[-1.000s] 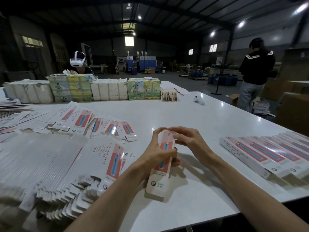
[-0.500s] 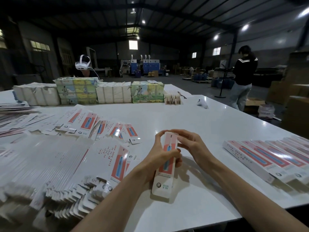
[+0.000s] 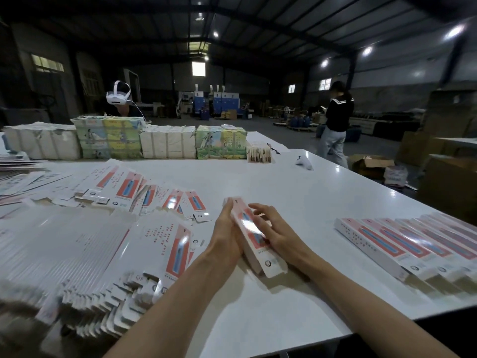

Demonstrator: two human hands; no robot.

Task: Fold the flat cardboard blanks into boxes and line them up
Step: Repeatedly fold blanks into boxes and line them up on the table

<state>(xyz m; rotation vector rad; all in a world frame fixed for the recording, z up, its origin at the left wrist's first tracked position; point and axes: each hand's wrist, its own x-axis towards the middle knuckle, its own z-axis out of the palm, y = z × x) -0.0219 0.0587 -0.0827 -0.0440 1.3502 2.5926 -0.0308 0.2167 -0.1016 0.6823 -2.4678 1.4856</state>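
Fingers (image 3: pixel 228 206) of the left hand (image 3: pixel 227 236) lie straight and together along the long white-and-red cardboard box (image 3: pixel 251 235) at centre frame over the white bench (image 3: pixel 284 182), those of the right hand (image 3: pixel 277 235) spread across its top, so uneven pressure could likely buckle a panel or let it slip.

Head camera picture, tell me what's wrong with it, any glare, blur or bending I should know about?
Head view: the hall is dim, and bright ceiling lamps throw glare patches on the glossy box being folded and on the white table; head view, lower left: the flat blanks are smeared by blur; head view, top: the wide-angle lens curves the roof beams.
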